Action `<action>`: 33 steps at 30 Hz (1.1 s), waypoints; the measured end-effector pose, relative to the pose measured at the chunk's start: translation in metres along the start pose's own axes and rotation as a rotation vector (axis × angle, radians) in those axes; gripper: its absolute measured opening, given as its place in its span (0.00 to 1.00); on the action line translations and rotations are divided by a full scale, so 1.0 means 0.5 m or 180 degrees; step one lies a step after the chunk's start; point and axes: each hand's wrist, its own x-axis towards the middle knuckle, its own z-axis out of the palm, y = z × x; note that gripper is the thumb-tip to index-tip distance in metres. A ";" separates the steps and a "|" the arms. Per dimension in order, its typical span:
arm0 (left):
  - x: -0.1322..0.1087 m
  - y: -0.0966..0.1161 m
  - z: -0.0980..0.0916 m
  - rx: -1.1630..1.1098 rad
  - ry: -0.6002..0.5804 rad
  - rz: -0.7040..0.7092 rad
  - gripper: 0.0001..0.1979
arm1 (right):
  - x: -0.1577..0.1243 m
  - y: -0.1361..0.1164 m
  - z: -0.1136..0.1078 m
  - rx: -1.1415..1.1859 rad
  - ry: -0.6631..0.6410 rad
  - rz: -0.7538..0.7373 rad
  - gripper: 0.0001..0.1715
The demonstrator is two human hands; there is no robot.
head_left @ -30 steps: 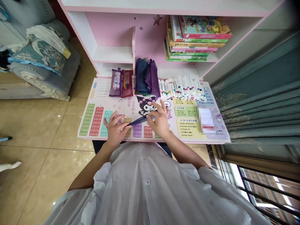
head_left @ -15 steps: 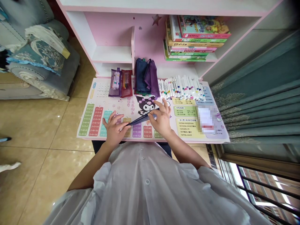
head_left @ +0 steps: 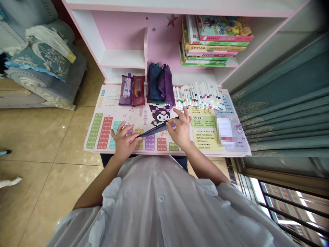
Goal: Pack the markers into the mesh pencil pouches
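Note:
A flat dark blue pencil pouch [head_left: 155,129] is held edge-up over the printed desk mat [head_left: 105,130], between my two hands. My left hand [head_left: 125,139] pinches its left end with fingers closed. My right hand [head_left: 181,128] grips its right end near the zip, thumb and fingers pinched, other fingers raised. Behind them lie a row of white marker pens [head_left: 199,96] and a dark blue and purple pile of pouches [head_left: 160,84].
Two filled mesh pouches, purple [head_left: 125,90] and red [head_left: 138,90], stand at the back left of the mat. A stack of books [head_left: 213,41] fills the pink shelf. A sofa [head_left: 38,65] is at left, green curtains [head_left: 282,103] at right.
My right hand has slid rightwards along the pouch's top edge while the left hand stays put on its left end. The camera has shifted slightly.

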 end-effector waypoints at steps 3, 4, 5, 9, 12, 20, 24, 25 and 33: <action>0.001 -0.005 -0.002 -0.0010 -0.0008 -0.0057 0.11 | 0.001 0.006 -0.005 0.0008 0.0004 0.0067 0.11; 0.001 -0.007 -0.003 -0.0015 0.0000 -0.0069 0.11 | 0.001 0.008 -0.006 0.0013 -0.0002 0.0085 0.11; 0.001 -0.009 -0.003 -0.0015 0.0004 -0.0080 0.11 | 0.001 0.010 -0.008 0.0017 -0.0018 0.0101 0.11; 0.001 -0.012 -0.002 0.0009 -0.0015 -0.0092 0.11 | -0.002 0.016 -0.010 0.0041 -0.0094 0.0162 0.11; 0.000 -0.012 -0.001 -0.0014 -0.0004 -0.0051 0.11 | -0.005 0.019 -0.010 0.0037 -0.0085 0.0169 0.12; 0.001 -0.018 -0.006 0.0022 0.0036 -0.0106 0.11 | -0.003 0.048 -0.014 -0.0125 0.0162 0.0214 0.11; 0.001 -0.019 -0.006 0.0019 0.0127 -0.0056 0.11 | -0.003 0.062 -0.017 -0.0161 0.0123 0.0287 0.11; 0.002 -0.019 -0.007 0.0023 0.0135 -0.0055 0.11 | -0.003 0.064 -0.018 -0.0152 0.0112 0.0307 0.11; 0.003 -0.021 -0.011 0.0048 0.0064 -0.0110 0.10 | -0.003 0.078 -0.022 -0.0190 0.0221 0.0316 0.11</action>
